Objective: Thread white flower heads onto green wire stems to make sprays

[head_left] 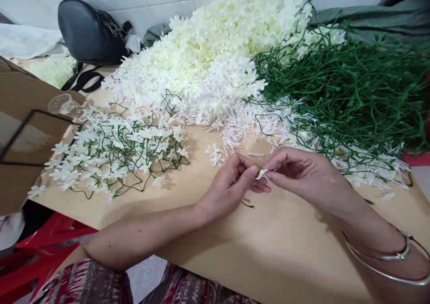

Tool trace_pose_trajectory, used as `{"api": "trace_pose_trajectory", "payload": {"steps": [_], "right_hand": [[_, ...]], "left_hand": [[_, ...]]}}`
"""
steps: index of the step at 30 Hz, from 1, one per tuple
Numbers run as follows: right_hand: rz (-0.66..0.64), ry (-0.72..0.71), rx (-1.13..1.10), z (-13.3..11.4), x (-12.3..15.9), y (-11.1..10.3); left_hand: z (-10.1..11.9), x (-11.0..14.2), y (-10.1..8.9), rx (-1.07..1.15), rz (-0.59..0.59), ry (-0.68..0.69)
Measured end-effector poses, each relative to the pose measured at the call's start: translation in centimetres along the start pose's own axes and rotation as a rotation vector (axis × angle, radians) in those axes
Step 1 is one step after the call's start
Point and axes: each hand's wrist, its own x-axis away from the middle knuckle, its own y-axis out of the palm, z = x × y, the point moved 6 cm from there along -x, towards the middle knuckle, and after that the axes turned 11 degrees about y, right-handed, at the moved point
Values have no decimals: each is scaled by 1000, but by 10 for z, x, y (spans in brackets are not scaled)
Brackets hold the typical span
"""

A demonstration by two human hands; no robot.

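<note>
A small white artificial flower (261, 173) is pinched between the fingertips of both hands, above the front middle of the table. My left hand (231, 185) grips it from the left, with thumb and forefinger closed. From the other side, the thumb and forefinger of my right hand (298, 174) close on its edge. Below my left hand the tip of a green stem (248, 204) shows; whether it joins the flower is hidden. Just behind my left hand lie a few loose white blossoms (215, 155). Thin white stamens (235, 131) are strewn behind both hands.
A big heap of cream-white petals (215, 35) fills the back. Green plastic stems (363, 89) pile up at right. Stemmed white flowers (117, 147) lie at left, near a clear cup (63, 104), a cardboard box (30, 111) and a black bag (90, 33). Brown paper (268, 250) covers the table.
</note>
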Motion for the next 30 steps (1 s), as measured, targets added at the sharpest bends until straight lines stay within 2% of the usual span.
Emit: {"api": "trace_pose_trajectory", "payload": {"steps": [6, 12, 18, 21, 24, 30], "right_hand": [[140, -109, -59, 0, 2, 7], [244, -266, 72, -12, 19, 21], [147, -168, 0, -1, 16, 27], [145, -207, 53, 6, 10, 22], [124, -234, 68, 11, 5, 17], [157, -226, 16, 10, 3, 13]], "left_hand": [[12, -13, -15, -286, -50, 224], [21, -15, -19, -376, -103, 352], [17, -14, -19, -464, -120, 327], [17, -16, -21, -544, -76, 364], [16, -17, -21, -520, -55, 390], [14, -19, -25, -494, -44, 360]]}}
